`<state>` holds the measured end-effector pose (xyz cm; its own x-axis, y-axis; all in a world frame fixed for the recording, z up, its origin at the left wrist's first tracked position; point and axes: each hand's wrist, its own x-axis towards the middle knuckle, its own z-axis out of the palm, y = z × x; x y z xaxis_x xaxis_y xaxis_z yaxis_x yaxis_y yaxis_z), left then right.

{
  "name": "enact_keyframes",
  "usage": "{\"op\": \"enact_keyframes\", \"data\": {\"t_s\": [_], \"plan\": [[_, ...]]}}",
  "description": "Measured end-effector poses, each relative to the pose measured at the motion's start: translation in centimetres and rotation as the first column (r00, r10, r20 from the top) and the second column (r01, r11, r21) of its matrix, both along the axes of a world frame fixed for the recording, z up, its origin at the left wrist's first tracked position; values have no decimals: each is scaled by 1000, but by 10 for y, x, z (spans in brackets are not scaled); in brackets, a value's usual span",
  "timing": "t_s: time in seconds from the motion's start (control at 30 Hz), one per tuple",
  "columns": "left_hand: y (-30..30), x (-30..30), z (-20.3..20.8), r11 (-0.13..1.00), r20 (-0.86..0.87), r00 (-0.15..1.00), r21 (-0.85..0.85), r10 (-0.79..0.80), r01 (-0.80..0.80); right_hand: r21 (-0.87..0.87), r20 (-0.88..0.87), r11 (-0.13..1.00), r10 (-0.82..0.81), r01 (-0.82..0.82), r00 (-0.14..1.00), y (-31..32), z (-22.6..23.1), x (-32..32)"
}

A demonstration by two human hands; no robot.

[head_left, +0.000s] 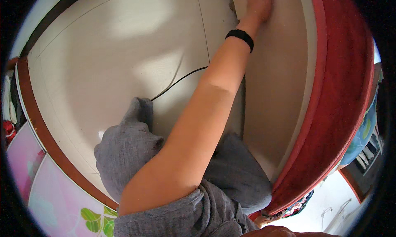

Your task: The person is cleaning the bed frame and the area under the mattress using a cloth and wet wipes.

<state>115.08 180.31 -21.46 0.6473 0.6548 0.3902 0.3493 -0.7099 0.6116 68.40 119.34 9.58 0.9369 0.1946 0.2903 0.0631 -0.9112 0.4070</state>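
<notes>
My left hand (258, 7) reaches to the top edge of the view, where its fingers are cut off. It lies over or against a beige panel (274, 84) under the red-covered edge; I cannot tell whether it grips anything. A black band (240, 37) circles the wrist. My bare left arm stretches up and to the right from a grey sleeve (165, 214). My right hand does not show. A reddish-brown shape at the lower edge is too cropped to make out.
A thin black cable (178, 80) runs across the pale tiled floor (103, 64) from beside my grey-clothed leg (128, 150) to behind my arm. Red fabric (344, 72) curves along the right. Pink panels with a green leaf print (62, 187) stand at lower left.
</notes>
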Motion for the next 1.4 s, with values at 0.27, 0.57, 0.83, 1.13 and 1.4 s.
{"op": "enact_keyframes", "data": {"t_s": [0.27, 0.57, 0.83, 1.13, 1.4], "plan": [[14, 3, -47, 987, -57, 998, -156, 41, -50, -27, 2, 1000, 2, -2, 1000, 5, 2, 4], [-92, -33, -51, 502, 504, 818, -802, 277, 324, -57, 43, 998, -7, 9, 999, -2, 14, -12], [-222, -141, -42, 459, 228, 965, -877, 128, 146, 23, 81, 989, 145, -147, 986, 41, 5, 24], [-381, -283, -7, -786, 319, 942, -553, 107, 277, 177, 313, 954, 179, -243, 933, 29, 1, 28], [-305, -267, 113, -675, 401, 875, -570, 271, 469, 254, 334, 952, 81, -172, 939, 17, 5, 11]]}}
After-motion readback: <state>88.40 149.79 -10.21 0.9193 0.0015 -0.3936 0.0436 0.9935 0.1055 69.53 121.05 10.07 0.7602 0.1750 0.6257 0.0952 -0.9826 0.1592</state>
